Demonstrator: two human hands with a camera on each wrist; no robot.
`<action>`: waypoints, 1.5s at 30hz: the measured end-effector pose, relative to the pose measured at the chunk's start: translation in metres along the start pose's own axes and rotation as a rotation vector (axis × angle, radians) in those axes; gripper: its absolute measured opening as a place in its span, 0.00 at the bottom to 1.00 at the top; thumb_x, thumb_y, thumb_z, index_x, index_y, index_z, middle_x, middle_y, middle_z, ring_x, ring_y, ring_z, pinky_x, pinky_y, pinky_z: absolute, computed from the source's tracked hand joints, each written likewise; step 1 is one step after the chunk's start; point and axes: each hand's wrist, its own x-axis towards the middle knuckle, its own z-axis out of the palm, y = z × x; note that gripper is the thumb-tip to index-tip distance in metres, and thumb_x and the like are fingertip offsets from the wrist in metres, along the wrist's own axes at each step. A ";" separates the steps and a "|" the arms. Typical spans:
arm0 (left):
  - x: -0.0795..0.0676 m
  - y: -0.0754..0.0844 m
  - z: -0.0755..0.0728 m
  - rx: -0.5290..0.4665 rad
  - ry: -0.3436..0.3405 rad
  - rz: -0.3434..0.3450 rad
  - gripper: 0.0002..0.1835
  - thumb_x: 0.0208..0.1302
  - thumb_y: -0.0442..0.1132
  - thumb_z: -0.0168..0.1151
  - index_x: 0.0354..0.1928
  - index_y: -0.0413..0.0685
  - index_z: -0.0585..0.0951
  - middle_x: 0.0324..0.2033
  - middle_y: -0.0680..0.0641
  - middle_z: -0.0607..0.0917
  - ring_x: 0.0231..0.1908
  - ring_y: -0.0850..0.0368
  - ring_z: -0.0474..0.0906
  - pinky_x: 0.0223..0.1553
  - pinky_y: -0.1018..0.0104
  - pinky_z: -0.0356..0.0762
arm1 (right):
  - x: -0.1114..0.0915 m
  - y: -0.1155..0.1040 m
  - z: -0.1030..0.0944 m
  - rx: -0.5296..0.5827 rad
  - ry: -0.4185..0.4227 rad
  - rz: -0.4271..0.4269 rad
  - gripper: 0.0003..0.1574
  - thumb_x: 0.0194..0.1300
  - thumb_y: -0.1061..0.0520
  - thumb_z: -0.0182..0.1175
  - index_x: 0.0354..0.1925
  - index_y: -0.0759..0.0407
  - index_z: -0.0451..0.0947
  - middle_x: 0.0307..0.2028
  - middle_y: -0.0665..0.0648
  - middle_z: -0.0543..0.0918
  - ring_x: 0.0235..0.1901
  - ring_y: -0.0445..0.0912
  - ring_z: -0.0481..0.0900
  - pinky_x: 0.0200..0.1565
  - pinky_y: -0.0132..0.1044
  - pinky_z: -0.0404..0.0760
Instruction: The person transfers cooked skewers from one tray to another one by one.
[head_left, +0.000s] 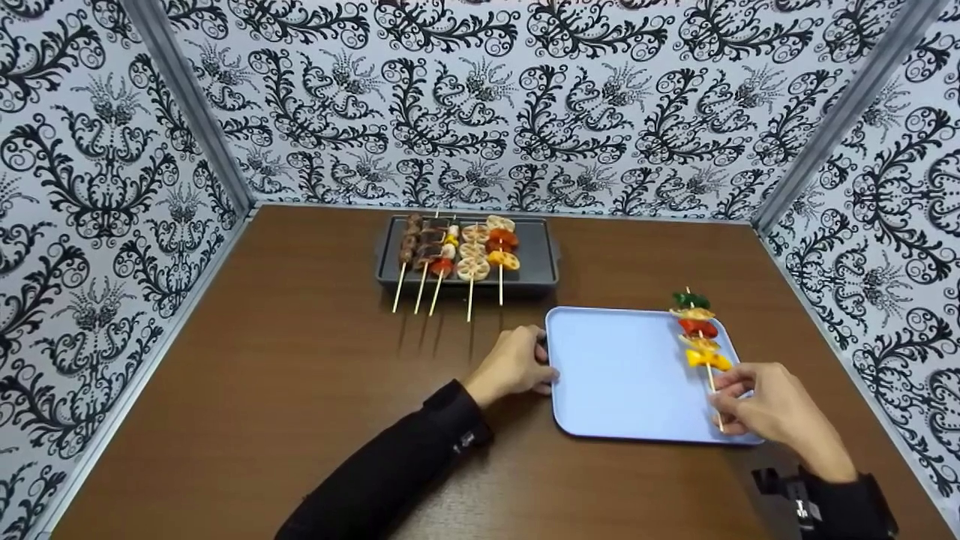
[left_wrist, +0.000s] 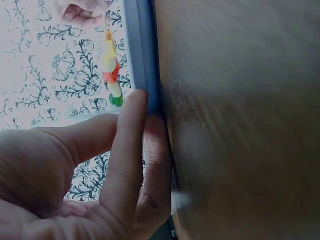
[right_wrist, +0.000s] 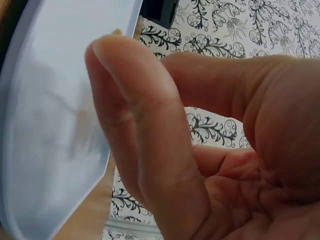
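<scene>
My right hand (head_left: 765, 401) pinches the bare lower stick of a vegetable skewer (head_left: 699, 328), threaded with green, red and yellow pieces and paler ones between. It is over the right side of a light blue rectangular tray (head_left: 622, 367), its food end pointing away from me. My left hand (head_left: 514, 364) grips the tray's left rim; in the left wrist view its fingertips (left_wrist: 135, 100) sit right at the tray edge. In the right wrist view, the fingers (right_wrist: 160, 130) of my right hand meet near the tray and hide most of the stick.
A dark grey grill pan (head_left: 534, 251) stands at the back of the brown wooden table (head_left: 300, 360). Several skewers lie across it, among them meat skewers (head_left: 409, 244) and lotus root slices (head_left: 473, 255), their sticks overhanging the front. Patterned walls (head_left: 480, 97) enclose the table's back and sides.
</scene>
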 end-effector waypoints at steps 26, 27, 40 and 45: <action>0.002 0.001 -0.003 0.022 0.013 0.009 0.36 0.49 0.27 0.76 0.62 0.32 0.73 0.39 0.39 0.83 0.25 0.59 0.84 0.21 0.69 0.85 | -0.006 0.016 -0.011 -0.176 -0.076 0.023 0.15 0.53 0.62 0.68 0.40 0.66 0.81 0.30 0.56 0.84 0.22 0.47 0.86 0.26 0.37 0.87; 0.002 0.001 -0.003 0.024 0.013 0.008 0.36 0.49 0.27 0.76 0.62 0.32 0.73 0.39 0.39 0.83 0.25 0.59 0.84 0.21 0.69 0.85 | -0.006 0.016 -0.011 -0.178 -0.077 0.028 0.15 0.53 0.62 0.68 0.40 0.66 0.81 0.30 0.56 0.84 0.22 0.47 0.86 0.26 0.37 0.87; 0.000 0.000 -0.001 -0.017 -0.001 -0.026 0.36 0.49 0.25 0.75 0.62 0.31 0.72 0.40 0.37 0.84 0.23 0.55 0.87 0.22 0.67 0.86 | -0.004 0.021 -0.007 -0.263 -0.043 0.008 0.14 0.50 0.58 0.71 0.37 0.61 0.83 0.27 0.53 0.85 0.24 0.43 0.83 0.26 0.32 0.85; -0.001 0.001 -0.002 -0.058 -0.006 -0.036 0.36 0.49 0.24 0.74 0.63 0.30 0.72 0.40 0.36 0.83 0.23 0.53 0.86 0.23 0.65 0.87 | -0.005 0.020 -0.010 -0.272 -0.051 0.014 0.18 0.53 0.50 0.75 0.37 0.60 0.83 0.29 0.52 0.86 0.24 0.43 0.83 0.26 0.32 0.83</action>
